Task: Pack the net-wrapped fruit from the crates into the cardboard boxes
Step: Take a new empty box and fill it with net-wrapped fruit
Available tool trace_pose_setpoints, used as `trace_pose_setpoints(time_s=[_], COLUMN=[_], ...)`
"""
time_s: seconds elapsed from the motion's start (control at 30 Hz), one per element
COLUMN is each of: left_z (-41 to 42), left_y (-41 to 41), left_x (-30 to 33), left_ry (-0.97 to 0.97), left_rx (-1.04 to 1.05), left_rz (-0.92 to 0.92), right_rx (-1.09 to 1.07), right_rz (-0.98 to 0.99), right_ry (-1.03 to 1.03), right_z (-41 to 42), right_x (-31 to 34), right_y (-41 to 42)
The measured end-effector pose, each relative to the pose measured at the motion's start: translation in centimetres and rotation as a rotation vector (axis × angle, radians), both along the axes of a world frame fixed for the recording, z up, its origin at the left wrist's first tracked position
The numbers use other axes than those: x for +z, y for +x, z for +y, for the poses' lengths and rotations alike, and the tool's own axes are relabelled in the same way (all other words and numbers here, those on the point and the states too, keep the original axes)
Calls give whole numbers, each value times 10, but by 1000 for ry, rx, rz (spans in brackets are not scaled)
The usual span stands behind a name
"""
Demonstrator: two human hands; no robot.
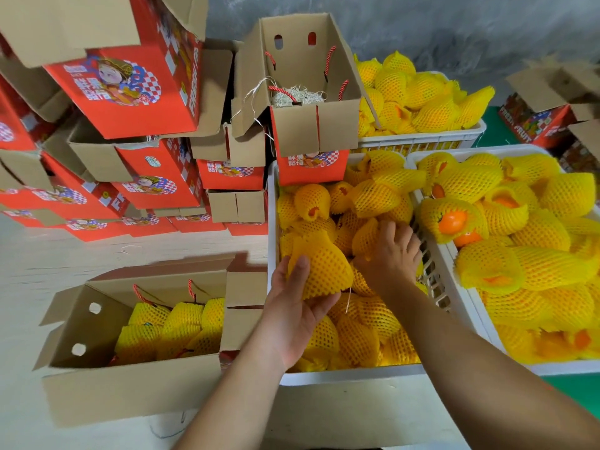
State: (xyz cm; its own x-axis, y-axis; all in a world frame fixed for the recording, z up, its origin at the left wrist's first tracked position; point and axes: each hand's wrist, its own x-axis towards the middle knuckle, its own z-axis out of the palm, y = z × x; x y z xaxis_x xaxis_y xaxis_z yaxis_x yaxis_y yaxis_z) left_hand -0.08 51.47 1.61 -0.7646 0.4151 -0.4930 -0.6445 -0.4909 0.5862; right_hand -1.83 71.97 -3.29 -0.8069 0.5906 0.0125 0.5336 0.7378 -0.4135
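netted fruit (319, 269) cupped in left hand (297, 315) grip — over crate (273, 222)

Both bare forearms reach forward from the bottom edge, converging toward the middle. The left hand (297, 306) is turned palm up, thumb raised on the left side and fingers curled underneath on the right, cupping a net-wrapped fruit (319, 271). The right hand (394, 251) lies just beside it, palm down with the back facing the camera, its fingers bent downward and spread into the pile, their tips hidden from view.
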Motion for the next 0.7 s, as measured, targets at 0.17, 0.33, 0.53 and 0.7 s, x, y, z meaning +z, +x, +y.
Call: trace_pose_setpoints(time_s=[0.17,0.33,0.53,0.7], left_z=[-17,-44,-65,-57], left_y=[-4,-6,-12,-12], left_x=[8,17,21,19], left_ry=[-72,-13,-79,-120], left_rx=[-128,-140,-285,-334], left_rz=[120,47,160,259], right_rx=[37,-222,-288,-352], right_rz=[4,-74,-83,-147], right_ry=[-144,-277,-129,-320], right_z=[-7,-11,-42,-52], right_x=[2,7,-8,-6], right_y=[-1,-42,-39,-35])
